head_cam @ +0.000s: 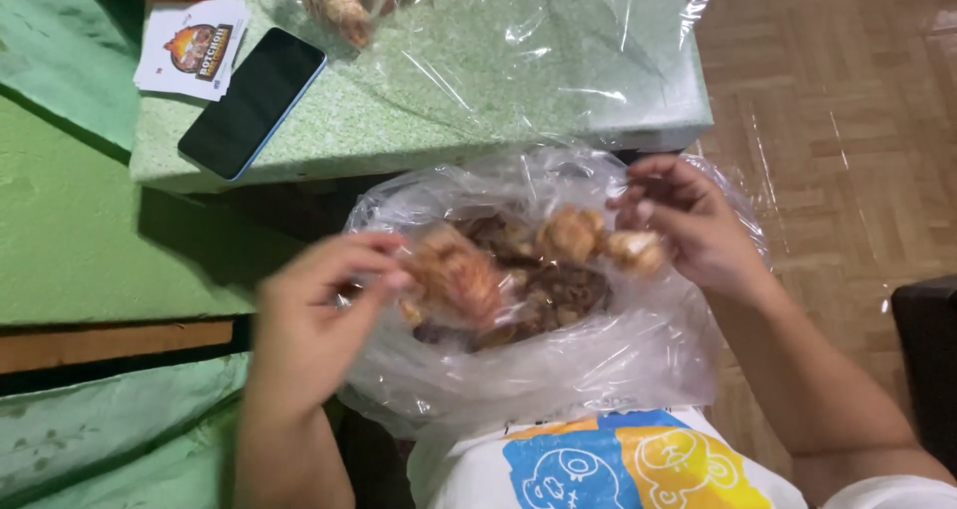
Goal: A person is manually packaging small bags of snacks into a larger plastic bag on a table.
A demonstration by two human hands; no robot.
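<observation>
A clear plastic bag (558, 369) lies open in front of me, with several brownish, knobbly pieces (543, 290) inside. My left hand (319, 315) pinches one orange-brown piece (454, 275) at the bag's left side. My right hand (693, 220) holds a smaller pale-brown piece (636, 252) over the bag's right rim. Both hands are motion-blurred.
A green table (449, 120) stands ahead, covered with clear plastic film (558, 40). On it lie a dark phone (251, 102), a white printed card (191, 48) and more brown pieces (339, 5). A green bench surface (70, 240) is at left, wooden parquet floor (847, 120) at right.
</observation>
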